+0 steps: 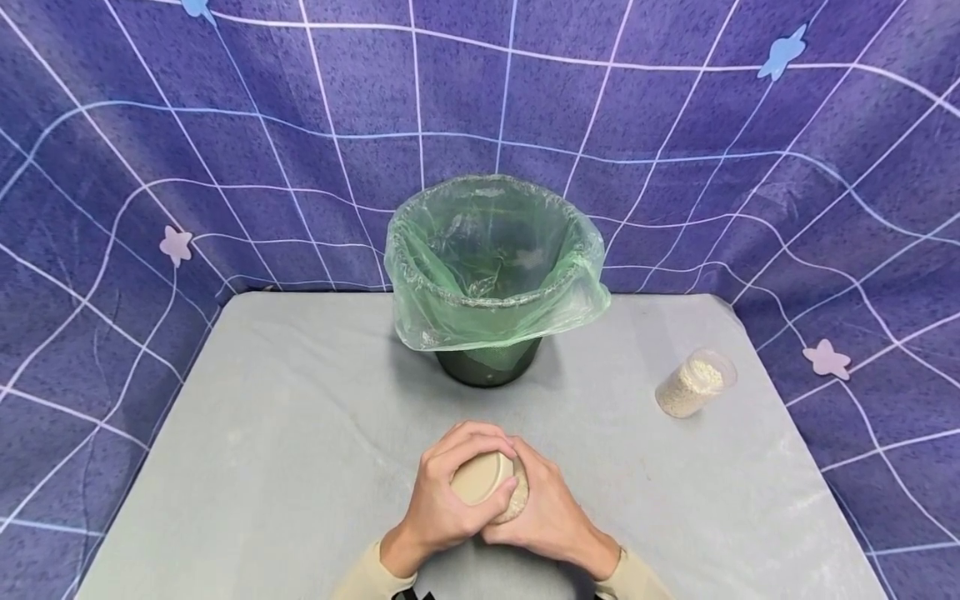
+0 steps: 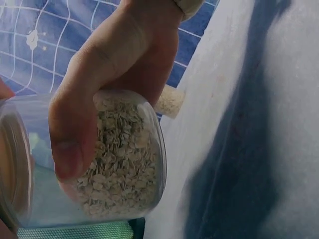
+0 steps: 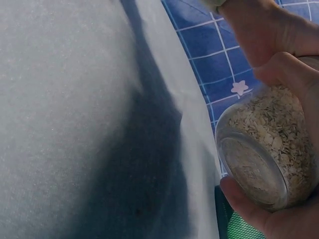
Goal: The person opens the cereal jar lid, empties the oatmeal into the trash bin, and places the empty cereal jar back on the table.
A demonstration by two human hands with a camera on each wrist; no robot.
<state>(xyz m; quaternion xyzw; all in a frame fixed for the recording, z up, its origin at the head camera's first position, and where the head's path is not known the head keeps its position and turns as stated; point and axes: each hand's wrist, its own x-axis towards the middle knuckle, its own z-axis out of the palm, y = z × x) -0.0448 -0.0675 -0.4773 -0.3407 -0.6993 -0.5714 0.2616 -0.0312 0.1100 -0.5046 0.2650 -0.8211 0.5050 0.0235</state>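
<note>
Gripping jar (image 1: 517, 503), two-handed.
Left hand (image 1: 441, 490) clasped lid (image 1: 477, 478); right hand (image 1: 547, 510) clasped jar body; lined bin (image 1: 487, 367) stood beyond both.

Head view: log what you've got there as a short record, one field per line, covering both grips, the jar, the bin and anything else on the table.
Left grip: curled around the lid
Right grip: wrapped around the jar
Jar: clear, tilted, pale flakes inside
Lid: beige, at the jar's end; whether loosened, cannot tell
Bin: dark, upright, beyond the grips
Liner: green, translucent, folded over the bin's rim
Second container: clear, upright, right of the bin, pale flakes inside
Table: light grey surface
</note>
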